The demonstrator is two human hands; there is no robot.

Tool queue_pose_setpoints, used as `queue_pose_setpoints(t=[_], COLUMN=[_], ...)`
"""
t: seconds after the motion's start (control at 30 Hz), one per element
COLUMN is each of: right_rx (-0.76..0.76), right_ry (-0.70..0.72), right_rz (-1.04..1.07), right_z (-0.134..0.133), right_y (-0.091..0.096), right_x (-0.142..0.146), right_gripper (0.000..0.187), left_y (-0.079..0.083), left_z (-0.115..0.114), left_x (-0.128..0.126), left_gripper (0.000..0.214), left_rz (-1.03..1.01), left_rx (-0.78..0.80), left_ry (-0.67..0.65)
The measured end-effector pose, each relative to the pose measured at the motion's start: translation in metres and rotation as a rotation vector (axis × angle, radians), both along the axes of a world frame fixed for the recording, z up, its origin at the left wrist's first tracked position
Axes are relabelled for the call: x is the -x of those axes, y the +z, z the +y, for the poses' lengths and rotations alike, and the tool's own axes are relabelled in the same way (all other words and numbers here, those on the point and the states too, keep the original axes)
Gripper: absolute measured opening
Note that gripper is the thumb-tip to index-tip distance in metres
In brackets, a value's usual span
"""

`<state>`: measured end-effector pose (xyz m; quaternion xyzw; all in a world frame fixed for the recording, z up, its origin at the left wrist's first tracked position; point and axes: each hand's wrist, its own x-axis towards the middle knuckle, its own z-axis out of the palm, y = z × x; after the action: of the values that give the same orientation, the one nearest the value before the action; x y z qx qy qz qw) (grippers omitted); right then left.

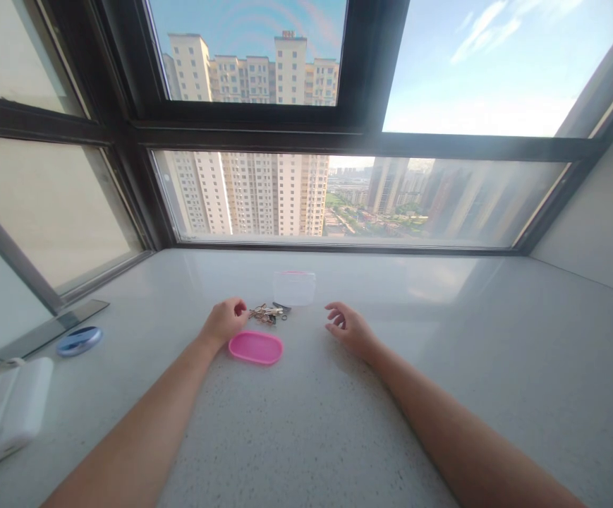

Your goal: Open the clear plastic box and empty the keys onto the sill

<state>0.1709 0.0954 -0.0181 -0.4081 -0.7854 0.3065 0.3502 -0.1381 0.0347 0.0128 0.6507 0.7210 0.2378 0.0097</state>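
A small pile of metal bits, like clips or keys (268, 313), lies on the pale stone sill (444, 367). My left hand (225, 321) rests at the pile's left edge, fingers curled in a pinch that touches it; what it grips is too small to make out. A pink oval lid (256, 347) lies just right of my left wrist. Behind the pile stands a small clear plastic box (294, 288). My right hand (347, 327) hovers to the right of the pile, fingers loosely apart, holding nothing.
At the far left lie a white device with a cable (4, 413), a blue round disc (79, 341) and a flat metal strip (46, 331). Dark window frames (348, 247) close off the back and left of the sill; a wall rises on the right.
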Motion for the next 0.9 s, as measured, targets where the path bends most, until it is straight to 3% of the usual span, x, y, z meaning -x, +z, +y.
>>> queue_pose_setpoints(t=[0.2, 0.67, 0.9], right_rx=[-0.018, -0.038, -0.033], right_ry=[-0.004, 0.005, 0.017], right_rz=[-0.019, -0.08, -0.075], right_z=[0.0017, 0.0001, 0.0014], right_y=[-0.0029, -0.0005, -0.0027], right_x=[0.0012, 0.0009, 0.0005], right_gripper=[0.035, 0.026, 0.027], left_y=[-0.0097, -0.0084, -0.0081], left_z=[0.0093, 0.0069, 0.004], left_x=[0.0003, 0.0024, 0.0035], left_gripper=[0.039, 0.026, 0.019], left_rz=[-0.024, -0.092, -0.155], left_rx=[-0.024, -0.008, -0.035], left_ry=[-0.048, -0.028, -0.079])
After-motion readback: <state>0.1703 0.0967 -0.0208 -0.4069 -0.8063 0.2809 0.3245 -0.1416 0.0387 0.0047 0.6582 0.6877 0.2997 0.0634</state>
